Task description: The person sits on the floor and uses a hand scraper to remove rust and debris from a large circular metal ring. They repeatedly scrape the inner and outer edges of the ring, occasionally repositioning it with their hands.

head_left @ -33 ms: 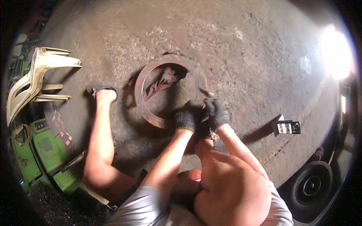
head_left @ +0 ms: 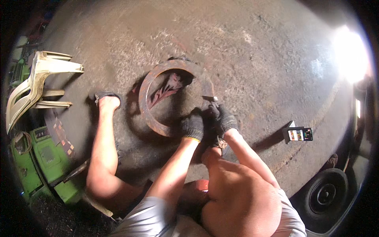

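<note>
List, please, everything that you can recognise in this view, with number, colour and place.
Metal ring: 1, rusty brown, centre
Cloth: 1, reddish-grey, within the ring's opening
Flat piece: 1, dark with bright end, ring's right side
Plastic chair: 1, cream, left
Machine: at least 1, green, lower left
Coiled cable: 1, pale, on the machine
Phone: 1, dark, lit screen, right, on a stand
Wheel: 1, black, lower right
Floor: 1, grey-brown, throughout
Shorts: 1 pair, light grey, bottom
Legs: 2, bare, lower half
Left hand: 1, dark glove, over ring's lower right
Right hand: 1, dark glove, beside flat piece
</note>
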{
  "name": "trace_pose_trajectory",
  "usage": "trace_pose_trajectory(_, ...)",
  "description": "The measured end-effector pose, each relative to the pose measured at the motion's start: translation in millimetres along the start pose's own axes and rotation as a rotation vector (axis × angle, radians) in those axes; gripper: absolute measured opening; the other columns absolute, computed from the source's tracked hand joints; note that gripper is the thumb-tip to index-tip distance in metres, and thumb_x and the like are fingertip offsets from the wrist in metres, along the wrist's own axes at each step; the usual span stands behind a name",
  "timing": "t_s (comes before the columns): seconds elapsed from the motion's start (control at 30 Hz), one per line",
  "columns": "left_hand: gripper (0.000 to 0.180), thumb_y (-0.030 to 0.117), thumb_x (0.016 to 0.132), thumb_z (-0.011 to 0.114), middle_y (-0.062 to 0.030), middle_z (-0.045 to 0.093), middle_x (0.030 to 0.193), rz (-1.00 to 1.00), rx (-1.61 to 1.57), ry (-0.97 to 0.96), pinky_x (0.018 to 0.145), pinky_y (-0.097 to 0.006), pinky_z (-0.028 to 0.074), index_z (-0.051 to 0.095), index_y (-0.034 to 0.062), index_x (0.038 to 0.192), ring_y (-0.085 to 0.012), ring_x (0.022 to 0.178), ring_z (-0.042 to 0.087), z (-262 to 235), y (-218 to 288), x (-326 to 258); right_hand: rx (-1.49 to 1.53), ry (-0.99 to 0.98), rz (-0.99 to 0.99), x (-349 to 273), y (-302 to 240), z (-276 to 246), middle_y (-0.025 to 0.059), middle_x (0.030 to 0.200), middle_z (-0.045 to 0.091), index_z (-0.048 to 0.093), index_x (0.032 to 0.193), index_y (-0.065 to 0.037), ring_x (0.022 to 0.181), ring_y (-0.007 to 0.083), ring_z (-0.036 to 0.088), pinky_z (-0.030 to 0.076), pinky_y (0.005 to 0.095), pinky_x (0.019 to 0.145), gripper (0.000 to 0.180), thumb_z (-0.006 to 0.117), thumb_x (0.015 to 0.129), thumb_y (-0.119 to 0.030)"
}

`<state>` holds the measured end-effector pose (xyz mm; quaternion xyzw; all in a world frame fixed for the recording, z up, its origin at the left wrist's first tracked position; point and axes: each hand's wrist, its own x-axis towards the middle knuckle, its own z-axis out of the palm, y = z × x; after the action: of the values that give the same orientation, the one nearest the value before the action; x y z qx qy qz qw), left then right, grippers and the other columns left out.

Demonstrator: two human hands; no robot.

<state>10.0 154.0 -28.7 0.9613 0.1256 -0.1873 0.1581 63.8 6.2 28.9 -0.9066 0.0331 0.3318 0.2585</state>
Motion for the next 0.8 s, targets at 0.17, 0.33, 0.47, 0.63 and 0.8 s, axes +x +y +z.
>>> trace_pose_trajectory(0.17, 0.044, 0.052, 0.093, 0.067, -0.0202, 0.075, 0.104, 0.23, 0.023, -0.044, 0.079, -0.051, 0.059, 0.071, 0.0133, 0.115, -0.04, 0.095, 0.074, -15.9, 6.6, 1.4, 0.576, 0.136, -0.092, -13.1, 9.7, 3.0, 0.0233, 0.109, 0.074, 0.064, 0.134, -0.009, 0.102, 0.0373, 0.073, 0.054, 0.0474, 0.088, 0.042, 0.057, 0.107, -0.04)
trace_pose_trajectory(0.33, 0.054, 0.05, 0.083, 0.075, -0.0228, 0.073, 0.109, -0.003, -0.167, -0.073, 0.083, -0.054, 0.058, 0.067, 0.0097, 0.118, -0.0438, 0.099, 0.073, -21.4, 2.6, -8.2, 0.371, 0.239, -0.187, -29.9, 26.3, 25.9, 0.0154, 0.108, 0.076, 0.075, 0.117, -0.011, 0.09, 0.0368, 0.068, 0.05, 0.0446, 0.089, 0.032, 0.065, 0.1, -0.036)
trace_pose_trajectory(0.47, 0.057, 0.052, 0.084, 0.074, -0.0239, 0.073, 0.109, -0.075, -0.167, -0.089, 0.084, -0.054, 0.058, 0.066, 0.007, 0.118, -0.0435, 0.101, 0.073, -10.6, -0.3, -9.3, 0.2, 0.222, -0.086, -23.6, 27.2, 28.4, 0.0146, 0.105, 0.076, 0.075, 0.115, -0.01, 0.091, 0.0384, 0.067, 0.049, 0.046, 0.088, 0.034, 0.065, 0.1, -0.039)
trace_pose_trajectory(0.63, 0.049, 0.047, 0.09, 0.07, -0.0206, 0.075, 0.104, 0.065, -0.044, 0.019, 0.08, -0.052, 0.059, 0.066, 0.0061, 0.116, -0.0411, 0.097, 0.074, 6.4, -3.9, -5.8, 0.418, 0.217, -0.171, -16.9, 26.0, 26.4, 0.0239, 0.101, 0.074, 0.072, 0.124, -0.015, 0.093, 0.0447, 0.067, 0.048, 0.0484, 0.092, 0.041, 0.058, 0.103, -0.047)
trace_pose_trajectory(0.8, 0.05, 0.05, 0.09, 0.07, -0.0218, 0.074, 0.104, -0.013, -0.166, -0.001, 0.084, -0.052, 0.059, 0.066, 0.0073, 0.115, -0.0416, 0.1, 0.073, 14.5, -7.3, -0.4, 0.224, 0.156, -0.108, -18.4, 32.3, 32.5, 0.0218, 0.106, 0.074, 0.071, 0.126, -0.013, 0.1, 0.0391, 0.07, 0.049, 0.0477, 0.096, 0.041, 0.057, 0.105, -0.045)
